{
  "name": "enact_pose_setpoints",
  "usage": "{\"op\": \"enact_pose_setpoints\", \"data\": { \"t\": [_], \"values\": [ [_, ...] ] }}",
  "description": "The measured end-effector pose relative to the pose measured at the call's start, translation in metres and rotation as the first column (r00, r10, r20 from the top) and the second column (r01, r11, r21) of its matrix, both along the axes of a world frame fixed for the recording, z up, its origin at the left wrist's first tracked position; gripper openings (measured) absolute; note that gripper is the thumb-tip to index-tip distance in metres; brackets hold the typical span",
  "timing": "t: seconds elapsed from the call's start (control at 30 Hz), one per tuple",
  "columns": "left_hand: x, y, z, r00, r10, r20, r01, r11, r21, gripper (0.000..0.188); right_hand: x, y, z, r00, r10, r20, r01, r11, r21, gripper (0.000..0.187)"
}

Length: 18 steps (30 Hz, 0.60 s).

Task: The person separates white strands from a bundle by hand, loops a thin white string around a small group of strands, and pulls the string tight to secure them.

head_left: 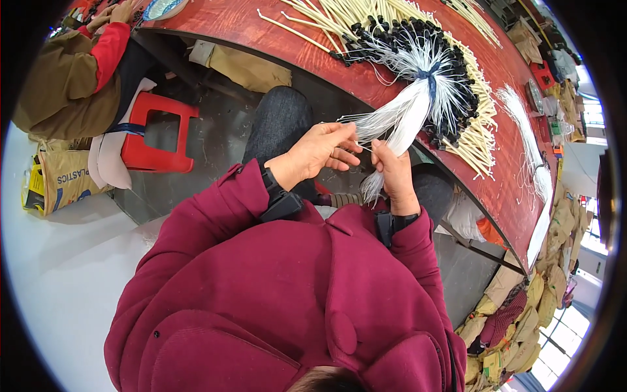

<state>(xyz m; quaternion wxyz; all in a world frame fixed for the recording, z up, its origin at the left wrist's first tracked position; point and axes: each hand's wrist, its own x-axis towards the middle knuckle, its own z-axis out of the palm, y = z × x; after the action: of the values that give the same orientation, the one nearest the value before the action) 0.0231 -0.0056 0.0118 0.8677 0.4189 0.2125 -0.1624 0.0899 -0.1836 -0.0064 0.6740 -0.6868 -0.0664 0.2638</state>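
Observation:
A large bundle of white strings (pixel 410 121) hangs over the near table edge, tied round with a dark blue band (pixel 428 77). Its strings fan out to black end pieces (pixel 457 98) on cream-coloured thin sticks (pixel 480 147). At the left side of the hanging strings, my left hand (pixel 319 153) pinches thumb and forefinger together on white string, the other fingers loosely curled. Close beside it, my right hand (pixel 395 175) is closed, thumb uppermost, on white string at the bundle's lower part. A short length of string runs between the two hands.
The red table (pixel 241 29) curves across the front. A second bunch of white strings (pixel 532 157) lies at its right. A co-worker (pixel 72 85) sits at far left near a red stool (pixel 160 134). Sacks (pixel 522 326) are piled at lower right.

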Motion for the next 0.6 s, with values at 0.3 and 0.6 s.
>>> {"op": "enact_pose_setpoints", "data": {
  "t": [0.3, 0.6],
  "values": [
    [0.003, 0.004, -0.017, 0.966, -0.212, 0.147, 0.159, 0.939, 0.306, 0.021, 0.001, -0.001, -0.001, 1.000, 0.024, -0.005, -0.024, 0.999, 0.025, 0.023],
    [0.002, 0.011, -0.013, 0.988, -0.128, -0.091, 0.132, 0.990, 0.041, 0.021, 0.003, -0.002, 0.000, 0.999, 0.019, -0.026, -0.018, 1.000, 0.022, 0.024]
  ]
}}
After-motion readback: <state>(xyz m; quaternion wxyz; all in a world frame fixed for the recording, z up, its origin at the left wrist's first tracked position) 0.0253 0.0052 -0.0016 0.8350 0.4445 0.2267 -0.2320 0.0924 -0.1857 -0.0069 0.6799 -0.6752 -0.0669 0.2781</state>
